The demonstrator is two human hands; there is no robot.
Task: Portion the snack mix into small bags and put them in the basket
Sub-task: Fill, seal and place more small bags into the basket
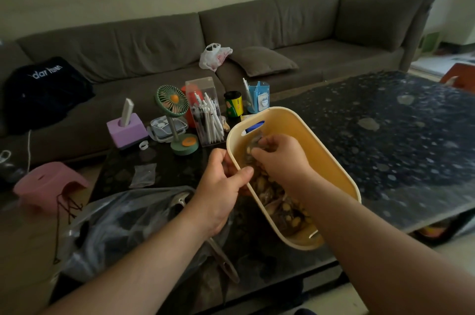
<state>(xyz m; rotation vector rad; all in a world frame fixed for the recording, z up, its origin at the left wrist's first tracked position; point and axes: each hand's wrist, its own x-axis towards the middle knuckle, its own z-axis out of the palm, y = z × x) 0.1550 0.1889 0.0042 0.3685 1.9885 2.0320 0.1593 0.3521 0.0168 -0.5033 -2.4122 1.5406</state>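
Head view: right hand [280,158] is gripping a filled small bag [253,146], lowering it into the yellow basket [341,176] on the bench [385,135]. Left hand [221,186] is gripping the basket rim. Next, probably: releasing, filling another bag.

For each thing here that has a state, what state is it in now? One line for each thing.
Basket: upright on the table, holding filled small bags.
Left hand: grips the basket's rim.
Right hand: inside the basket, pinching a small bag.
Large plastic bag: lying open, a scoop resting in it.
Empty small bag: flat on the table.
Fan: upright; running or not, cannot tell.
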